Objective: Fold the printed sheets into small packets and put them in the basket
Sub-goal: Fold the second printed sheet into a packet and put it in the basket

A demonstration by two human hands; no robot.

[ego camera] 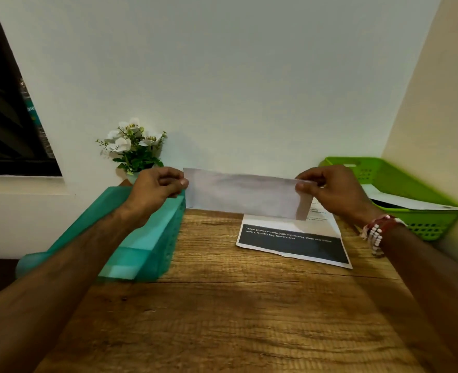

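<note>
Folded sheet (244, 195) — a long white strip — is hanging in the air over the far edge of the wooden table (222, 305), the left hand (152, 184) pinching its left end and the right hand (333, 189) pinching its right end. Another printed sheet (292, 240) is lying flat just below the strip, while a teal basket (147, 238) is sitting along the left edge and a green basket (400, 181) holding papers is sitting at the far right corner.

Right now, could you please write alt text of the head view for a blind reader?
The left hand and right hand pinch the ends of a folded white sheet above a wooden table. A printed sheet lies below, between a teal basket and a green basket.
</note>
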